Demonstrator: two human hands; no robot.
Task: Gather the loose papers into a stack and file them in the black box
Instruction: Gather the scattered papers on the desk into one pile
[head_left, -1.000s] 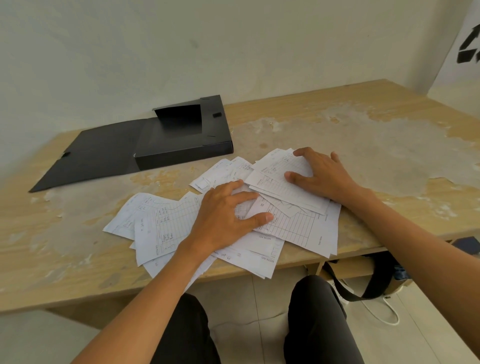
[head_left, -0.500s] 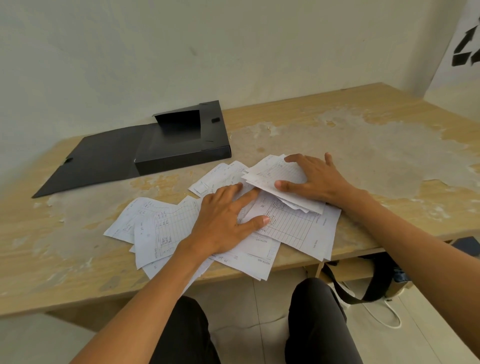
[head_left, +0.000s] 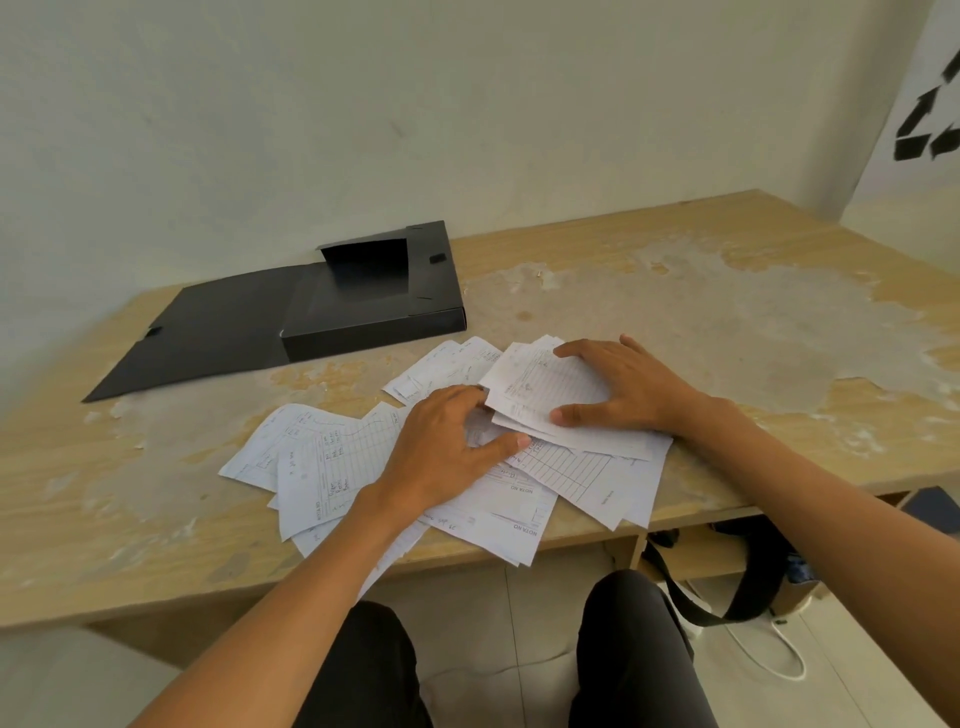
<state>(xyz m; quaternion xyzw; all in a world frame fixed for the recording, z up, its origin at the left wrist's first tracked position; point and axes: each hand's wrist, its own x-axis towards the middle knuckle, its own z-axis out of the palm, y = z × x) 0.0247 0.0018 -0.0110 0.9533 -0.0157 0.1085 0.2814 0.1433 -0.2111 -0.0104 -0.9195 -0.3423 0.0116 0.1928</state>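
- The left hand (head_left: 447, 452) lies palm down on the loose papers (head_left: 332, 467), fingers curled a little and the thumb stretched out to the right; its grip is open, pressing rather than holding.
- The right hand (head_left: 634, 389) lies flat with fingers spread wide over a small pile of sheets (head_left: 550, 395), the thumb along the pile's near edge; its grip is open too, closed on nothing.
- Both forearms reach in from the near edge of the tabletop (head_left: 727, 312), the hands close together with fingertips nearly meeting.
- The papers are white printed forms with ruled tables and some handwriting, fanned out and overlapping at the tabletop's near edge; a few corners hang over it.
- The black box (head_left: 374, 306) sits behind the papers toward the wall, apart from them, its lid flap (head_left: 208, 332) lying flat to the left.
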